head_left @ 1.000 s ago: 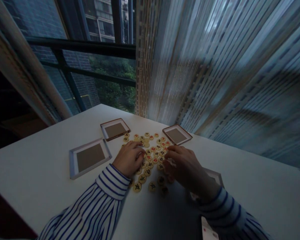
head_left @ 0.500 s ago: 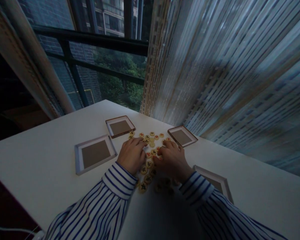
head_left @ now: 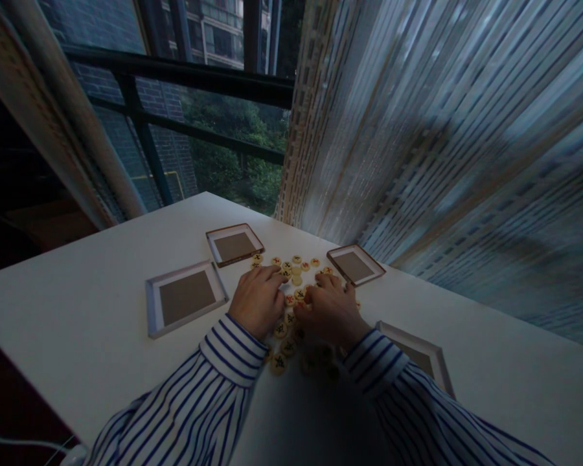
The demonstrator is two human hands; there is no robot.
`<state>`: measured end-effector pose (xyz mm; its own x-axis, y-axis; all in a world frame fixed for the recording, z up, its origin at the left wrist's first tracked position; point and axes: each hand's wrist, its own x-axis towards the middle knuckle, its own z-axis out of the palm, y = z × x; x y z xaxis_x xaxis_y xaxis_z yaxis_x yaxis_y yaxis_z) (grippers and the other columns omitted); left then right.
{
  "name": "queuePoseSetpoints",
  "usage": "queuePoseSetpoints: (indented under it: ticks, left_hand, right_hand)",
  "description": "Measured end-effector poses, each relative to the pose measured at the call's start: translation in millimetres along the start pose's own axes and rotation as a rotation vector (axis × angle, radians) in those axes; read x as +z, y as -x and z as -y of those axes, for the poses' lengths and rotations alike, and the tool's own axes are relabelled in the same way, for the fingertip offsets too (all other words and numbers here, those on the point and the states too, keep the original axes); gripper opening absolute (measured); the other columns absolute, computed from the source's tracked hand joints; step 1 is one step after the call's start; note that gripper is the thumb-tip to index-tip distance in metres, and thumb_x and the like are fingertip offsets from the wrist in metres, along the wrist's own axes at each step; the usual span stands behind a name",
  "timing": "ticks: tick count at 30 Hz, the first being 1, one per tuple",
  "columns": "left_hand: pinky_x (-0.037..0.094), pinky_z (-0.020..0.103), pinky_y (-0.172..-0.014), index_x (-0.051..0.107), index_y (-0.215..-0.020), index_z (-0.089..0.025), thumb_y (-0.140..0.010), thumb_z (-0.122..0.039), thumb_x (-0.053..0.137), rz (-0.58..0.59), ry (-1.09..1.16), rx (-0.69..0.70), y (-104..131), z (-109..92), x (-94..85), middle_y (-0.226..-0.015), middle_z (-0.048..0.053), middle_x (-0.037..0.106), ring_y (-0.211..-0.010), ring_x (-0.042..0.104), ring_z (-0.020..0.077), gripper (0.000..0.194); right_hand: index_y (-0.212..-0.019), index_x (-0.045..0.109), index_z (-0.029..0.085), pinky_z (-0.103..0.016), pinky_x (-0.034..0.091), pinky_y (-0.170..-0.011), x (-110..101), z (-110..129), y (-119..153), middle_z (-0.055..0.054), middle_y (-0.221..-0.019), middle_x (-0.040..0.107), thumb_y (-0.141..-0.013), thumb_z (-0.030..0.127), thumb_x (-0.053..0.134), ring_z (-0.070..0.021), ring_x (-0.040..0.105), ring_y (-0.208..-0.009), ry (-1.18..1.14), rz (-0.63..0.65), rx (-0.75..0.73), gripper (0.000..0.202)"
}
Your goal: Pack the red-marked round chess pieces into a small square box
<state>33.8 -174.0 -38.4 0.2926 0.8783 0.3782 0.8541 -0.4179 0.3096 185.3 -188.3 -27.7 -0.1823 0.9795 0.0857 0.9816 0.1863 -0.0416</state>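
Several round, pale wooden Chinese chess pieces with black or red characters lie spread on the white table, some blank side up. My left hand rests palm down over the left part of the spread, fingers loosely apart and touching pieces near a black-marked piece. Opposite it, my right hand lies palm down with bent, parted fingers, beside a red-marked piece. Neither hand lifts a piece. Pieces under both palms are hidden, and those in my right arm's shadow are hard to make out.
Shallow open box halves surround the pieces: a larger one at left, a brown-edged one behind, another back right, and one partly behind my right sleeve. A curtain and a window railing stand beyond the white table.
My right hand has shifted slightly left across the pieces, and a red-marked piece now shows at its right side. My left hand has hardly moved.
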Motion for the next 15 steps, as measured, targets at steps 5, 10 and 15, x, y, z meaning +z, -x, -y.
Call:
queuePoseSetpoints:
  ticks: [5, 10, 15]
  left_hand:
    - [0.043, 0.043, -0.092, 0.066, -0.099, -0.017, -0.075, -0.013, 0.046, -0.009, -0.003, 0.001, 1.5, -1.4, -1.6, -0.114, 0.01, 0.062, -0.107, 0.053, 0.0262, 0.032]
    - [0.043, 0.042, -0.091, 0.064, -0.1, -0.016, -0.075, -0.013, 0.046, -0.091, 0.009, 0.013, 1.8, -0.4, 0.5, -0.115, 0.011, 0.061, -0.106, 0.054, 0.0261, 0.032]
    - [0.045, 0.039, -0.087, 0.063, -0.099, -0.014, -0.082, -0.019, 0.041, -0.171, 0.149, -0.002, 1.1, -2.8, 0.0, -0.103, 0.011, 0.066, -0.097, 0.058, 0.0234, 0.029]
  right_hand:
    - [-0.085, 0.067, 0.02, -0.055, 0.024, -0.093, -5.4, 1.7, 0.1, -0.014, -0.119, 0.053, -0.075, 0.04, 0.052, -0.0298, 0.038, -0.118, 0.002, 0.035, 0.014, 0.027]
    - [-0.086, 0.067, 0.02, -0.055, 0.024, -0.094, -12.2, -0.1, 7.0, -0.013, -0.118, 0.055, -0.075, 0.039, 0.055, -0.0292, 0.041, -0.116, 0.017, -0.064, -0.028, 0.025]
    - [-0.089, 0.065, 0.019, -0.058, 0.019, -0.097, -19.0, -3.1, 17.6, -0.014, -0.12, 0.055, -0.075, 0.038, 0.057, -0.029, 0.041, -0.116, 0.047, -0.268, -0.135, 0.025]
